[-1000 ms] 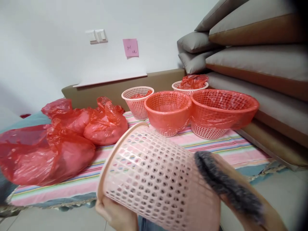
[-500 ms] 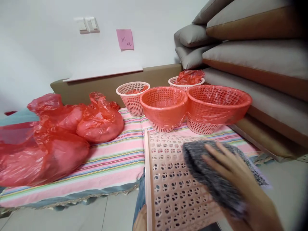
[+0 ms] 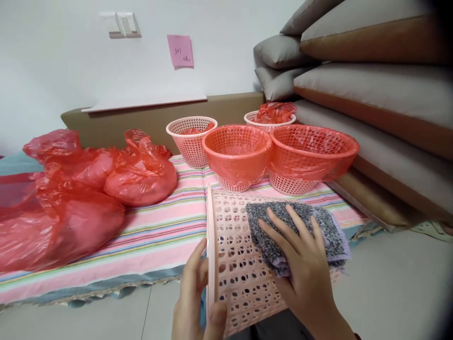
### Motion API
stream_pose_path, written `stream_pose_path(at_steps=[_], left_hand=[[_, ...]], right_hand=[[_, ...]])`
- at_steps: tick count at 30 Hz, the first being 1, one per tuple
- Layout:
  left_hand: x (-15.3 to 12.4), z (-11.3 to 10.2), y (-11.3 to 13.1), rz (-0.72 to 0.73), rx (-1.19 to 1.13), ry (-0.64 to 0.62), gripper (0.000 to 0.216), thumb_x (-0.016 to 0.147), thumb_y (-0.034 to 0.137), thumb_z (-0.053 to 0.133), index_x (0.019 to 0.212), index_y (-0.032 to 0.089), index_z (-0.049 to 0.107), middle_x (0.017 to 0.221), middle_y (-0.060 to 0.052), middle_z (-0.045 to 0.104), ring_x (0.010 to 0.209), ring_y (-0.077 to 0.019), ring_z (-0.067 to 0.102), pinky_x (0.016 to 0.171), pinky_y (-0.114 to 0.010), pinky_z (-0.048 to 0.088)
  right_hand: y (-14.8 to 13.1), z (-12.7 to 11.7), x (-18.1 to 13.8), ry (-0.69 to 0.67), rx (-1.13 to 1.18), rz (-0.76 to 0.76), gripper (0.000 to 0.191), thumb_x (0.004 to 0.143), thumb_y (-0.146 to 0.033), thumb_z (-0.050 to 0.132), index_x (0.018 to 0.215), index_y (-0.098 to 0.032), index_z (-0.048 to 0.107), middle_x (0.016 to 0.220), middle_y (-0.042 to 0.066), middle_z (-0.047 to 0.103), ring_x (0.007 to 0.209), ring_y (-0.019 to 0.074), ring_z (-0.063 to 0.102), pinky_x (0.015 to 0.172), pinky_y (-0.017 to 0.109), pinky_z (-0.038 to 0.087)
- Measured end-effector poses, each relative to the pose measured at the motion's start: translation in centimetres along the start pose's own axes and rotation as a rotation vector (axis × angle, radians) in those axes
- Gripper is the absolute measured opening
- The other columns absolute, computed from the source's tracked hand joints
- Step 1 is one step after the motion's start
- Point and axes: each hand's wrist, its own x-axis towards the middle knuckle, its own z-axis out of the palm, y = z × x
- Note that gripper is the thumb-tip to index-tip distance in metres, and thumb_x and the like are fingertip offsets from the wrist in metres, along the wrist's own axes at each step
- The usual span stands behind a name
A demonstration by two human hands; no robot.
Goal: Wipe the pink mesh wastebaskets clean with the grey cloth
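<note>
I hold a pale pink perforated basket (image 3: pixel 233 257) on its side, low in the middle of the view. My left hand (image 3: pixel 194 297) grips its rim from the left, fingers curled over the edge. My right hand (image 3: pixel 304 269) lies flat with fingers spread on a grey speckled cloth (image 3: pixel 300 226), pressing it against the basket's side wall.
A striped pink mat (image 3: pixel 159 236) covers a low platform. On it stand several pink baskets lined with red plastic bags (image 3: pixel 237 151) (image 3: pixel 311 151). Crumpled red plastic bags (image 3: pixel 88 189) lie at left. Grey and brown cushions (image 3: pixel 371 80) are stacked at right.
The basket turned from its mouth facing up-left to lying sideways. My right hand came over with the cloth and now presses it flat on the wall; my left hand took the rim.
</note>
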Motion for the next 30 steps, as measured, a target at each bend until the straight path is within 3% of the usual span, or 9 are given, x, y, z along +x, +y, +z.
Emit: stream_pose_path(at_steps=[3,5,7,12,22,26,30], left_hand=[[0.7,0.7,1.3,-0.007,0.062,0.050,0.104,0.069,0.088,0.059,0.151,0.027,0.046,0.111,-0.013,0.075,0.082,-0.0310,0.075,0.071,-0.041,0.064],[1.3,0.0,1.1,-0.098,0.171,0.036,0.102,0.072,0.086,0.058,0.155,0.029,0.041,0.093,-0.009,0.076,0.055,-0.0237,0.068,0.050,-0.036,0.059],[1.7,-1.2,0.4,-0.172,0.212,0.034,0.099,0.077,0.085,0.052,0.158,0.030,0.036,0.076,-0.004,0.071,0.041,-0.0191,0.058,0.039,-0.033,0.053],[2.3,-3.2,-1.0,-0.085,0.255,0.153,0.091,0.082,0.082,0.052,0.154,0.027,0.045,0.063,0.001,0.061,0.043,-0.0158,0.055,0.040,-0.027,0.051],[3.7,-2.6,-1.1,-0.048,0.269,0.263,0.083,0.087,0.080,0.045,0.148,0.024,0.054,0.067,0.001,0.059,0.044,-0.0118,0.048,0.039,-0.023,0.044],[2.9,-2.1,-0.2,-0.067,0.216,0.272,0.083,0.087,0.079,0.047,0.150,0.024,0.052,0.072,0.001,0.061,0.046,-0.0115,0.049,0.039,-0.023,0.044],[1.6,-2.1,0.1,-0.063,0.284,0.294,0.079,0.089,0.077,0.046,0.147,0.024,0.056,0.075,0.000,0.062,0.053,-0.0123,0.054,0.045,-0.021,0.047]], right_hand=[[-0.7,0.3,0.3,-0.028,0.009,-0.038,0.065,0.085,-0.030,0.047,0.150,-0.030,0.042,0.157,0.005,0.049,0.152,0.0399,0.029,0.121,0.069,0.013],[-1.2,0.8,0.6,-0.034,0.012,-0.046,0.066,0.084,-0.029,0.048,0.149,-0.029,0.042,0.157,0.005,0.050,0.152,0.0393,0.030,0.122,0.068,0.012],[-1.8,1.2,0.9,-0.040,0.014,-0.059,0.067,0.083,-0.028,0.049,0.149,-0.029,0.042,0.156,0.005,0.050,0.151,0.0393,0.030,0.122,0.067,0.012],[-3.4,2.3,1.5,-0.064,0.017,-0.087,0.072,0.078,-0.020,0.050,0.149,-0.028,0.044,0.156,0.005,0.051,0.150,0.0403,0.031,0.122,0.068,0.011],[-4.2,4.4,2.4,-0.074,0.050,-0.057,0.072,0.075,-0.016,0.053,0.146,-0.031,0.048,0.154,0.001,0.053,0.149,0.0383,0.035,0.123,0.067,0.015],[-3.5,2.9,2.8,-0.073,0.087,-0.095,0.069,0.077,-0.016,0.049,0.145,-0.028,0.048,0.153,0.003,0.055,0.148,0.0383,0.036,0.122,0.068,0.015],[-1.2,-0.8,4.0,-0.106,0.245,-0.097,0.070,0.076,-0.010,0.046,0.143,-0.030,0.046,0.148,-0.001,0.060,0.146,0.0277,0.043,0.124,0.059,0.023]])
